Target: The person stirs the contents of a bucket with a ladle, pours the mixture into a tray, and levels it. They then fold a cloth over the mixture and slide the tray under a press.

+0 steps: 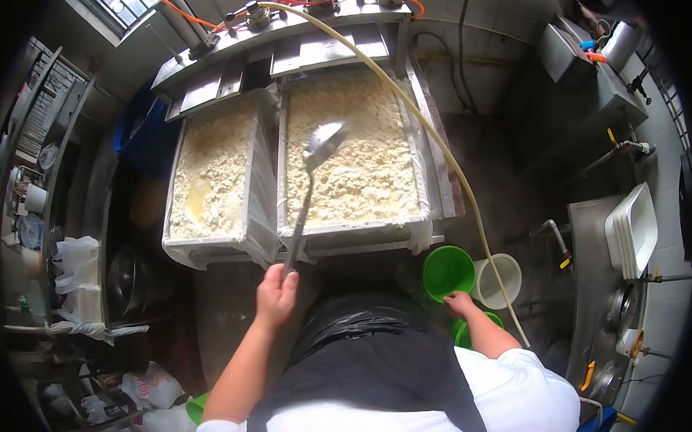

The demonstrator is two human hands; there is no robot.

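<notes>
My left hand (275, 294) is closed around the handle of a long metal ladle (307, 187), whose bowl is raised over the larger mould. That mould (354, 225) is lined with white cloth and filled with pale, lumpy curd (352, 170). To its left stands a narrower cloth-lined mould (202, 242) of the same curd, with a yellowish patch of liquid on its surface. Low on the right, my right hand (459, 302) has its fingers closed at the rim of a green bucket (448, 269).
A white bucket (508, 280) and another green container (483, 329) stand beside my right arm. A yellowish hose (443, 148) arcs over the larger mould to the floor. Metal press (317, 45) behind; shelves (89, 286) left; steel counter (587, 253) with white trays (632, 229) right.
</notes>
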